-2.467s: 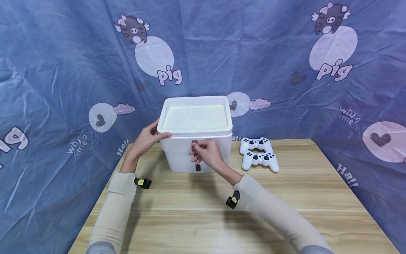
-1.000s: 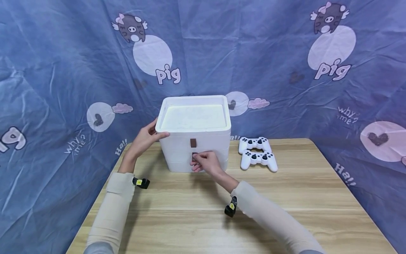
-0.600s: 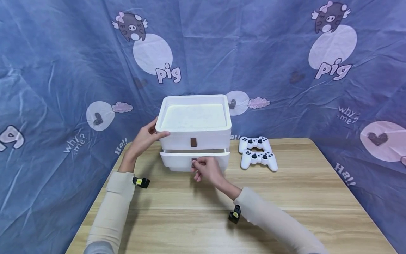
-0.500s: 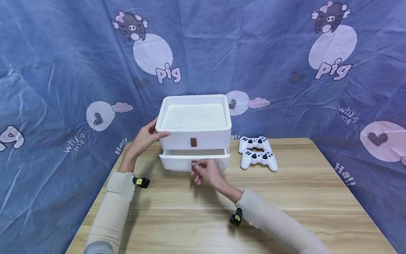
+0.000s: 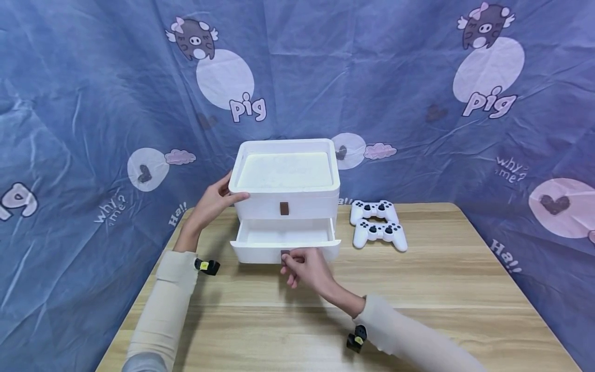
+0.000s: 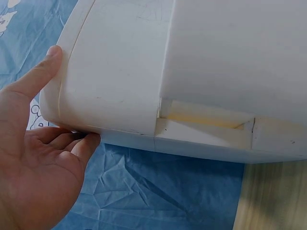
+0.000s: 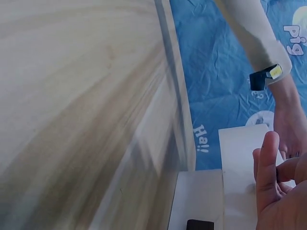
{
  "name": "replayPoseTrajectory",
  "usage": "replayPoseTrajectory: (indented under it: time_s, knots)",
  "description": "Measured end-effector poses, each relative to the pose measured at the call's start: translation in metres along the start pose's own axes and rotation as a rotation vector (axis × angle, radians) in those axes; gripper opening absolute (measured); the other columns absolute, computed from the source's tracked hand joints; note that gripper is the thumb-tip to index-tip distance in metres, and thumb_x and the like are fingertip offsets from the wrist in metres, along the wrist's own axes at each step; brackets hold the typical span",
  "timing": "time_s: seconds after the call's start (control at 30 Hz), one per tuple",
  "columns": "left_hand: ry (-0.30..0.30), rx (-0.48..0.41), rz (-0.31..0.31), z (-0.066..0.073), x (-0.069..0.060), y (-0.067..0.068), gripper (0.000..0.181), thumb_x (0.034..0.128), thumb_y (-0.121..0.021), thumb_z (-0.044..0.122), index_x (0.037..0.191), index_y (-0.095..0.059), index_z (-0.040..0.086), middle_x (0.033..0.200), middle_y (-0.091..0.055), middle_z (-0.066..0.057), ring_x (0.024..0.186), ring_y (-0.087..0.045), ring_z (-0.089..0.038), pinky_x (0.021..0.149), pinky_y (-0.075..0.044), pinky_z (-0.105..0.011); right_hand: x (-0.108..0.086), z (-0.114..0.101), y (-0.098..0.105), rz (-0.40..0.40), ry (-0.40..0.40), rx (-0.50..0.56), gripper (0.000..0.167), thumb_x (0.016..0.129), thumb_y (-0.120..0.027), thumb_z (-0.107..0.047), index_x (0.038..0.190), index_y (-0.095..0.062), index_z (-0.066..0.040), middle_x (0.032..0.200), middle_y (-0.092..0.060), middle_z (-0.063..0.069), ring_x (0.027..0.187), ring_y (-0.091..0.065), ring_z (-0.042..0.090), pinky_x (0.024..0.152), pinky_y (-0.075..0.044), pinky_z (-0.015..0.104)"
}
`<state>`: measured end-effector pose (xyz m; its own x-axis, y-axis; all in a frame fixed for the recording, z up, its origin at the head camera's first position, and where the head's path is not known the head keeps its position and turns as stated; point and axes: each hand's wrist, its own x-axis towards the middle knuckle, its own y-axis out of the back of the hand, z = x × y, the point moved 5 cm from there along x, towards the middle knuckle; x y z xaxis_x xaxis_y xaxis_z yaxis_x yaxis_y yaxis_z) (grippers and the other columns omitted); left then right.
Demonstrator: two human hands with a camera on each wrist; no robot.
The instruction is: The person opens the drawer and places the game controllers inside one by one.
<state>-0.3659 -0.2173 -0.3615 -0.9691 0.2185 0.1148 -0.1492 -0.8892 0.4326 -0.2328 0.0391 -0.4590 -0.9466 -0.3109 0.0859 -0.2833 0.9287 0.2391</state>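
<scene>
A white two-drawer desktop organizer (image 5: 288, 204) with a shallow tray top stands near the back of the table. Its upper drawer is closed and bears a brown pull tab (image 5: 284, 208). The lower drawer (image 5: 260, 253) is slid partway out, its visible inside bare white. My left hand (image 5: 213, 204) grips the organizer's upper left front corner; in the left wrist view my left hand (image 6: 48, 143) has its thumb on one side and bent fingers on another. With thumb and forefinger my right hand (image 5: 307, 268) pinches the lower drawer's brown tab (image 5: 285, 253).
Two white game controllers, a front one (image 5: 380, 233) and a rear one (image 5: 373, 211), lie close together right of the organizer. The wooden table (image 5: 260, 330) meets a blue patterned cloth (image 5: 297, 77) behind and at the sides.
My right hand has moved from the upper drawer's tab down to the lower one. The upper drawer has closed fully, and the lower drawer has come out toward me. My left hand stays at the corner.
</scene>
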Motion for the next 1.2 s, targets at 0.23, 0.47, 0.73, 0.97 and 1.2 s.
replayPoseTrajectory:
  time_s: [0.23, 0.47, 0.73, 0.97, 1.2]
  knots:
    - [-0.007, 0.009, 0.004, -0.002, 0.001, 0.000, 0.097, 0.0926, -0.084, 0.046, 0.170, -0.027, 0.035, 0.168, -0.045, -0.008, 0.148, -0.052, -0.029, 0.116, -0.048, -0.053, -0.010, 0.002, -0.001, -0.010, -0.010, 0.019, 0.023, 0.106, -0.065, -0.010, 0.092, -0.078, 0.003, 0.084, -0.079, 0.018, 0.052, -0.069, 0.014, 0.052, -0.062, 0.036]
    - [-0.007, 0.007, 0.000, -0.002, 0.000, -0.001, 0.095, 0.0932, -0.083, 0.045, 0.169, -0.027, 0.035, 0.168, -0.044, -0.009, 0.149, -0.051, -0.029, 0.116, -0.048, -0.053, -0.023, 0.002, -0.006, -0.030, -0.032, 0.029, 0.024, 0.106, -0.066, -0.011, 0.093, -0.077, 0.006, 0.087, -0.079, 0.023, 0.052, -0.070, 0.014, 0.052, -0.062, 0.035]
    - [-0.006, 0.013, 0.013, -0.002, 0.000, -0.001, 0.097, 0.0921, -0.084, 0.048, 0.170, -0.028, 0.034, 0.167, -0.047, -0.009, 0.147, -0.053, -0.029, 0.116, -0.049, -0.051, -0.037, 0.000, -0.009, -0.072, -0.025, 0.016, 0.023, 0.106, -0.066, -0.010, 0.093, -0.078, 0.003, 0.088, -0.078, 0.024, 0.052, -0.070, 0.016, 0.052, -0.062, 0.036]
    - [-0.002, 0.014, 0.005, -0.002, 0.000, -0.001, 0.097, 0.0923, -0.084, 0.048, 0.170, -0.027, 0.033, 0.167, -0.047, -0.010, 0.147, -0.053, -0.028, 0.116, -0.049, -0.051, -0.041, -0.003, -0.009, -0.113, -0.050, 0.034, 0.021, 0.107, -0.063, -0.006, 0.098, -0.077, 0.006, 0.090, -0.079, 0.024, 0.052, -0.070, 0.013, 0.053, -0.063, 0.036]
    - [0.005, 0.003, 0.000, 0.000, -0.001, -0.001, 0.097, 0.0930, -0.083, 0.046, 0.170, -0.026, 0.034, 0.166, -0.047, -0.010, 0.147, -0.053, -0.027, 0.117, -0.048, -0.051, -0.038, -0.003, -0.008, -0.169, -0.053, 0.048, 0.023, 0.107, -0.062, -0.007, 0.104, -0.075, 0.013, 0.092, -0.080, 0.022, 0.055, -0.073, 0.015, 0.056, -0.064, 0.035]
